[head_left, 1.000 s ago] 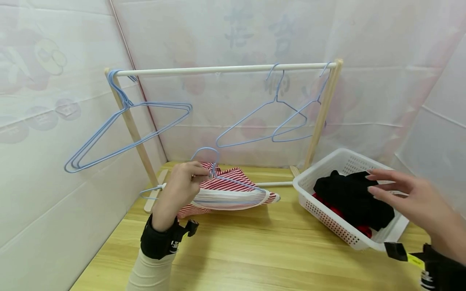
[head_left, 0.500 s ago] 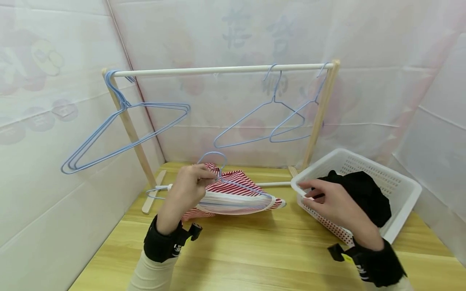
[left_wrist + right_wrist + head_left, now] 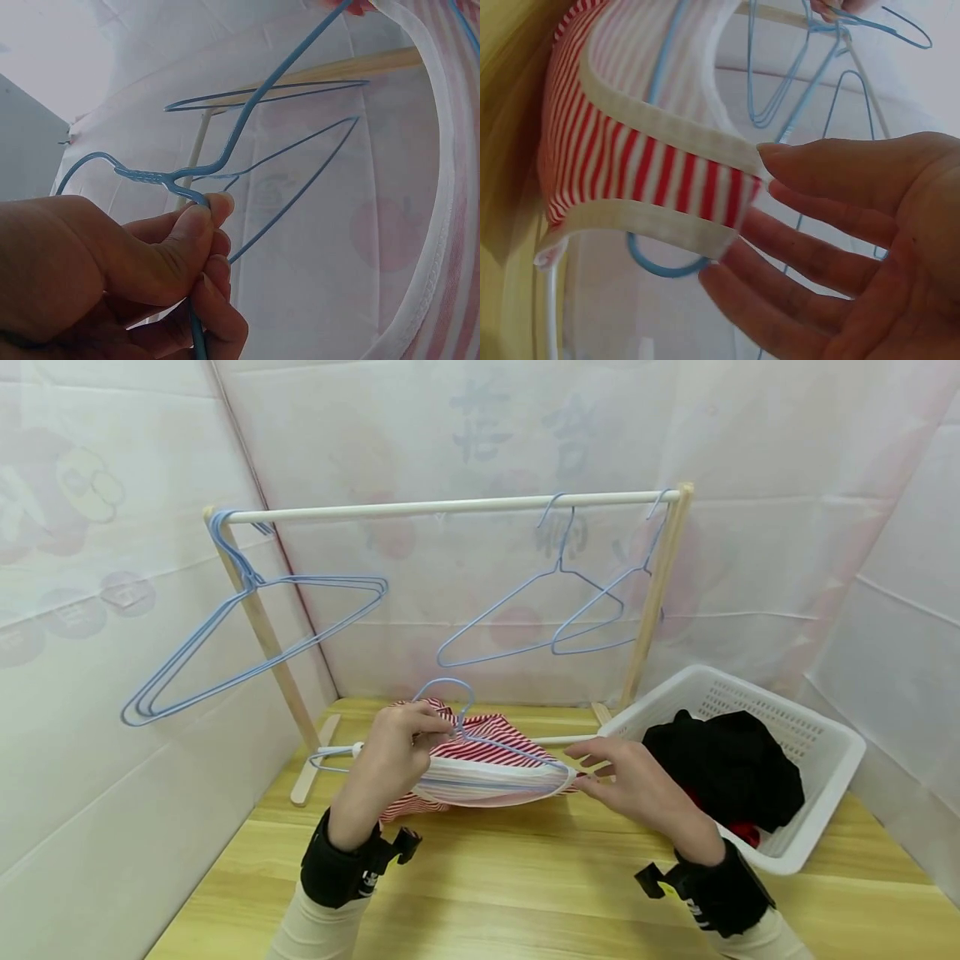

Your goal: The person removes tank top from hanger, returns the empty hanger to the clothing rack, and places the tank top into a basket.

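A blue hanger (image 3: 480,739) is pinched at its neck by the left hand (image 3: 393,752), with a striped shirt (image 3: 480,768) draped on it. The shirt's right end is touched by the spread fingers of the right hand (image 3: 637,781), left of a white basket (image 3: 825,752).

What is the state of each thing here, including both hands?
left hand: pinches the blue hanger at its neck
blue hanger: partly inside the striped garment
striped garment: held above the table
right hand: fingers straight, at the garment's end
white basket: holds dark clothes
rack: upright, empty hangers on it
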